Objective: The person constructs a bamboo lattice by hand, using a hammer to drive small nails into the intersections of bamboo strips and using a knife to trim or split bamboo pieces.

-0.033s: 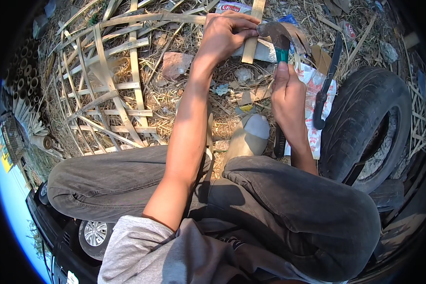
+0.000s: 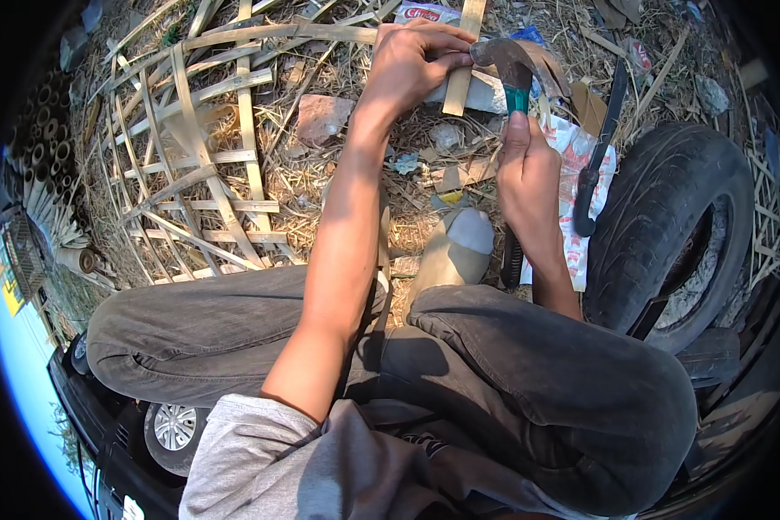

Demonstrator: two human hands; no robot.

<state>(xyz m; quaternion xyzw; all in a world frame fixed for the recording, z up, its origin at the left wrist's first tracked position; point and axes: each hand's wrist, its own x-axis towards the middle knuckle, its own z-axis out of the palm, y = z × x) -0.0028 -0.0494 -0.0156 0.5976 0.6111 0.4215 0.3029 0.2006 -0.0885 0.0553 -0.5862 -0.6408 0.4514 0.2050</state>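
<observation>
My right hand is wrapped around the handle of a claw hammer with a rusty head and a green neck. The hammer's face is right at the fingertips of my left hand. That hand is closed in a pinch over a flat upright bamboo strip; whatever is between thumb and finger is too small to make out. A long bamboo strip runs under the same hand, from an open woven bamboo lattice on the left. Behind the strip lies a pale flat stone.
A long dark knife with a black handle lies partly on a printed plastic sheet. Beyond it stands a worn tyre. A reddish stone rests amid straw and bamboo scraps. My foot is between the hands. Bamboo poles are stacked far left.
</observation>
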